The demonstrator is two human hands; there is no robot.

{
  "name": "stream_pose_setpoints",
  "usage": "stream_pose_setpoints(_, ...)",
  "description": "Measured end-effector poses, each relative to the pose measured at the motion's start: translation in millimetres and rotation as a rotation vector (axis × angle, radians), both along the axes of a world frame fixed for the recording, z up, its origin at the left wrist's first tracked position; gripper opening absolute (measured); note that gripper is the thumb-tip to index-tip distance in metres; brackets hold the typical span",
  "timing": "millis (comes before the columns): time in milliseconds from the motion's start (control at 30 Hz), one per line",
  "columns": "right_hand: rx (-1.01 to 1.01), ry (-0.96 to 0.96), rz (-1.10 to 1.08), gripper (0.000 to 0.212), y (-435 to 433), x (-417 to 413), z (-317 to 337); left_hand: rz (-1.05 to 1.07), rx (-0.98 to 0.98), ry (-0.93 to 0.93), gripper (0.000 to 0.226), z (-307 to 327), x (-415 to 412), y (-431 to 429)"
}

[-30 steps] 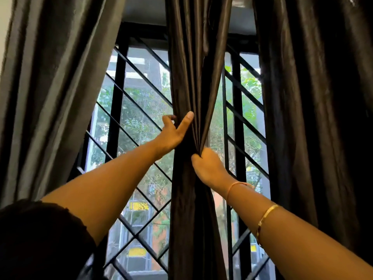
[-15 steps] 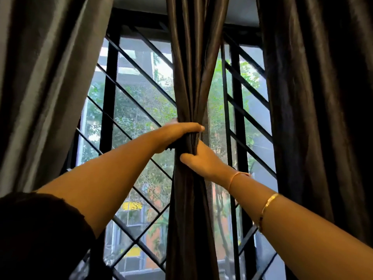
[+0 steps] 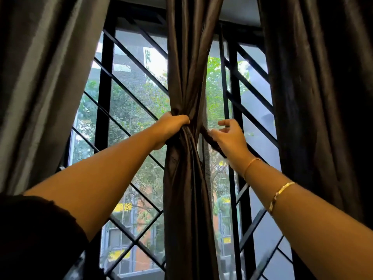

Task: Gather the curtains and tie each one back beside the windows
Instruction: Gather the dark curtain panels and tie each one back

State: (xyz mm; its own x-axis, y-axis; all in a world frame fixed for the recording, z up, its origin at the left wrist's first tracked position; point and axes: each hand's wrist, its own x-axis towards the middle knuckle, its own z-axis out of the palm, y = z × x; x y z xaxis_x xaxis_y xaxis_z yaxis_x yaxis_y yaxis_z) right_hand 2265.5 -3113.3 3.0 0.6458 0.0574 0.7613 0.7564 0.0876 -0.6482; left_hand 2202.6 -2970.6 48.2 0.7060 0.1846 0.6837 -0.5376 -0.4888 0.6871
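The left hand [image 3: 173, 126] gripped the middle curtain [image 3: 187, 199], bunching it tight. The cloth fanned out above the grip and hung narrow below it. Just right of the grip, the right hand [image 3: 230, 140] held a dark strip [image 3: 207, 136], fingers curled round it.

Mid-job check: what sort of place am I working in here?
Probably a room in a home or flat: dark curtains hang before a black diagonal window grille, and trees and a neighbouring building show outside.
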Motion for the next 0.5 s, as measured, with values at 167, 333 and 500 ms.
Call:
stream_pose_setpoints(167,-0.244,0.067,0.069,0.023,-9,-9,25,0.066,0.214,0.022,0.015,2,-2,-4)
stream_pose_setpoints(333,-0.059,-0.111,-0.086,0.042,-2,-23,46,0.229,0.49,-0.015,0.034,11,1,-4)
stream_pose_setpoints(500,-0.023,0.121,0.242,0.03,6,-41,44,0.359,0.643,0.004,0.064,14,0,-3)
